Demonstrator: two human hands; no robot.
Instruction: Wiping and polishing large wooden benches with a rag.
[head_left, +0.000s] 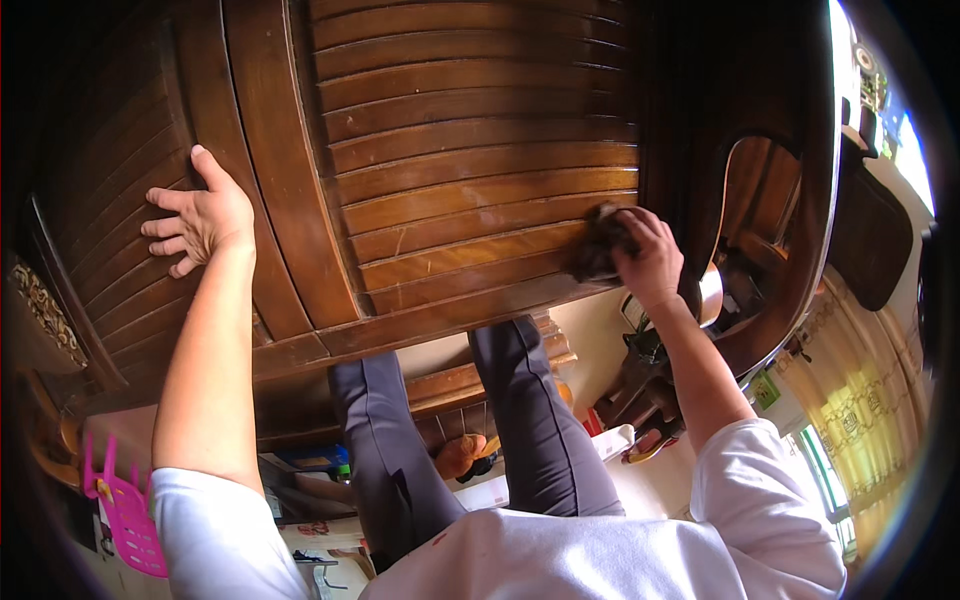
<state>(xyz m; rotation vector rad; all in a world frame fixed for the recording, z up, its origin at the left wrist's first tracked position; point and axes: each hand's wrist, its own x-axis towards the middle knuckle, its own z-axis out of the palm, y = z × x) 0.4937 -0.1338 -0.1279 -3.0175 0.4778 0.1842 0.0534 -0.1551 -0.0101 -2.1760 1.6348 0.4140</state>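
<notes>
A dark brown slatted wooden seat (480, 172), apparently part of a bench or sofa, stretches in front of me. My right hand (651, 255) grips a dark, bunched cloth (604, 244) against the slats near their right front corner; the cloth is blurred. Over the left section of slats (124, 217), my left hand (202, 217) has its fingers spread and holds nothing. Whether it touches the wood I cannot tell. Between the two sections runs a wide flat wooden rail (289, 165).
A curved wooden armrest (814, 225) with an opening bounds the right side. At lower left stands a pink plastic chair (127, 517). My legs (540, 420) are below the seat's front edge. A patterned yellow curtain (855, 397) hangs at the right.
</notes>
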